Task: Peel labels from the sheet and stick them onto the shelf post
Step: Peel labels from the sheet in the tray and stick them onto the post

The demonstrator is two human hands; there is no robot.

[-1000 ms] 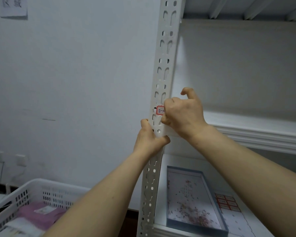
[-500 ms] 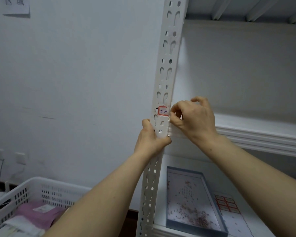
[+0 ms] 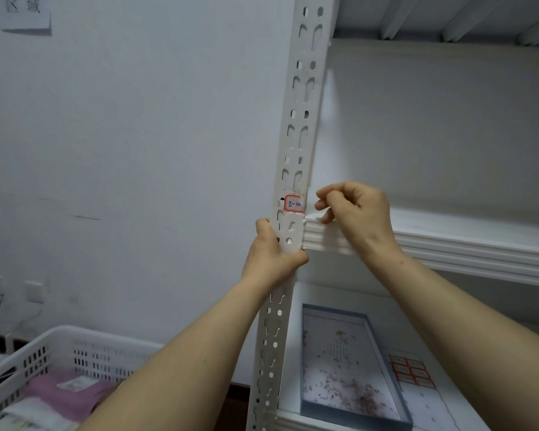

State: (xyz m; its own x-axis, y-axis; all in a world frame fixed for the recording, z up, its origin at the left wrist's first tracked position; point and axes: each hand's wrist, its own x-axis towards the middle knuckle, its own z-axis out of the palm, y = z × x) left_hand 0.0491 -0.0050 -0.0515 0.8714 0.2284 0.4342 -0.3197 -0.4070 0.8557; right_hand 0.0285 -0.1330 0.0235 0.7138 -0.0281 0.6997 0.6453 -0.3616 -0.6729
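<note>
Left hand (image 3: 274, 253): wrapped round the post (image 3: 305, 104) from the left side, thumb up along its left edge, fingers curled across the front just below a screw. Firm grip.

Right hand (image 3: 355, 213): raised just right of the post, level with the label (image 3: 294, 204). Fingers curled in, thumb and forefinger tips drawn close together, nothing visible between them. The hand is beside the label but clear of it. A lower fingertip (image 3: 327, 217) sits at the front lip of the shelf (image 3: 448, 247); contact cannot be confirmed.

Label: red-bordered, handwritten in blue, stuck flat on the front of the post, just above the shelf joint and the left hand. It partly covers a slot.

Post: white, perforated, upright, leaning slightly in this wide view.

Lower shelf: a blue-rimmed tray (image 3: 349, 368) with scattered specks lies near the post. The sheet (image 3: 413, 371) of red-bordered labels lies just right of the tray, well below both hands.

Left of the post: a white basket (image 3: 75, 353) on the floor holding pink cloth (image 3: 63, 396) and papers. Two sockets (image 3: 33, 290) on the wall, a paper notice (image 3: 25, 10) at the top left.
</note>
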